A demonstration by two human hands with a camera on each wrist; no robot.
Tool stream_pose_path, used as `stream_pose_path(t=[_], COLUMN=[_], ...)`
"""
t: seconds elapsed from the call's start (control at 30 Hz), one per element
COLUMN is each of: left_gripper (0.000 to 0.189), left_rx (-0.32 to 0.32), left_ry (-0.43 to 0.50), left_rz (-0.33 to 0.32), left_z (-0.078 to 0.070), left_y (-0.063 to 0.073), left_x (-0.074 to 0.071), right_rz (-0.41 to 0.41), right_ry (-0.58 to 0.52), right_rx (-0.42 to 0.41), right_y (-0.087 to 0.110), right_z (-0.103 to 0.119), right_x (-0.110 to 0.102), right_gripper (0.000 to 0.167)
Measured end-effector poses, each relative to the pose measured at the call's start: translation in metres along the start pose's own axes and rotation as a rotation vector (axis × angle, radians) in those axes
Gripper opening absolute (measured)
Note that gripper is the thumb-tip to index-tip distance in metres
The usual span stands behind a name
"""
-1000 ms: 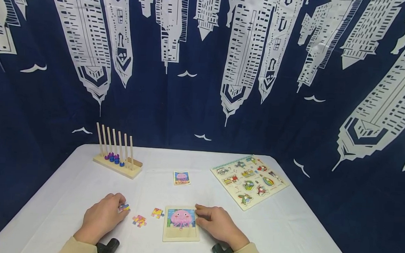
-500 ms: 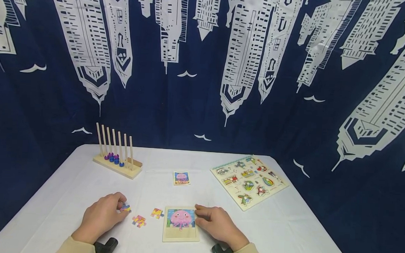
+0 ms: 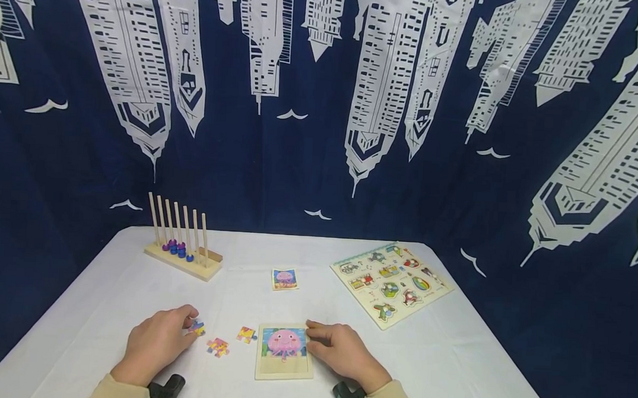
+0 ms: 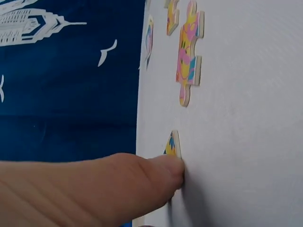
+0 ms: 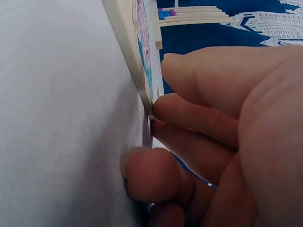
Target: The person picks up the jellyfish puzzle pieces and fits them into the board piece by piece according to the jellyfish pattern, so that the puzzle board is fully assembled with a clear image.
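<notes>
My left hand (image 3: 158, 340) pinches a small jigsaw piece (image 3: 198, 328) close over the white tabletop, left of the board. In the left wrist view the thumb covers most of that jigsaw piece (image 4: 171, 145); a blue and yellow corner shows. Two more jigsaw pieces lie between the hands: a pink and yellow one (image 3: 218, 347) and a yellow one (image 3: 246, 335) beside the board. The wooden puzzle board (image 3: 283, 369) has a pink octopus picture in its upper part and bare wood below. My right hand (image 3: 344, 351) holds the board's right edge, thumb and fingers bent at it.
A small octopus picture card (image 3: 284, 279) lies beyond the board. At the back left stands a wooden peg rack (image 3: 185, 264) with purple and blue beads. A larger picture puzzle board (image 3: 391, 283) lies at the back right. A dark blue printed curtain (image 3: 234, 171) hangs behind the table.
The head view has shifted slightly. My left hand and its jigsaw piece have moved only a little; the right hand keeps its place on the puzzle board.
</notes>
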State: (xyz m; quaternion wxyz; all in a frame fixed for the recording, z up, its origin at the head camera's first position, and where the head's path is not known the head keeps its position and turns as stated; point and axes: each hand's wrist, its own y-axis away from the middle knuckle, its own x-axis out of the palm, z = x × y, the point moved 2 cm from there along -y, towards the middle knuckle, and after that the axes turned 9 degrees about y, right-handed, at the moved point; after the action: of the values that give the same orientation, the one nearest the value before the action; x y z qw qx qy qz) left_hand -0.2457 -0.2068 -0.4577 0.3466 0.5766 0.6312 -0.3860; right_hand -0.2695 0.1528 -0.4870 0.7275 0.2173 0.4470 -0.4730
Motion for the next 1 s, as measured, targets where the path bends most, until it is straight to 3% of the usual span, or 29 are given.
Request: stream_pose_path(t=[0.23, 0.5, 0.7, 1.0], left_gripper=[0.025, 0.029, 0.032, 0.03], left_rx=[0.1, 0.039, 0.067, 0.154], left_ry=[-0.024, 0.038, 0.08, 0.111], left_rz=[-0.038, -0.011, -0.032, -0.055], left_z=[-0.006, -0.002, -0.001, -0.026], left_y=[0.004, -0.002, -0.004, 0.005], left_x=[0.002, 0.005, 0.005, 0.014], right_rz=[-0.001, 0.008, 0.01, 0.007], right_ry=[-0.001, -0.009, -0.015, -0.012], right_rx=[-0.004, 0.008, 0.007, 0.009], right_y=[0.0, 0.001, -0.001, 0.0], right_z=[0.001, 0.0, 0.001, -0.001], right_x=[0.0, 0.001, 0.0, -0.001], right_gripper=[0.032, 0.033, 0.033, 0.035])
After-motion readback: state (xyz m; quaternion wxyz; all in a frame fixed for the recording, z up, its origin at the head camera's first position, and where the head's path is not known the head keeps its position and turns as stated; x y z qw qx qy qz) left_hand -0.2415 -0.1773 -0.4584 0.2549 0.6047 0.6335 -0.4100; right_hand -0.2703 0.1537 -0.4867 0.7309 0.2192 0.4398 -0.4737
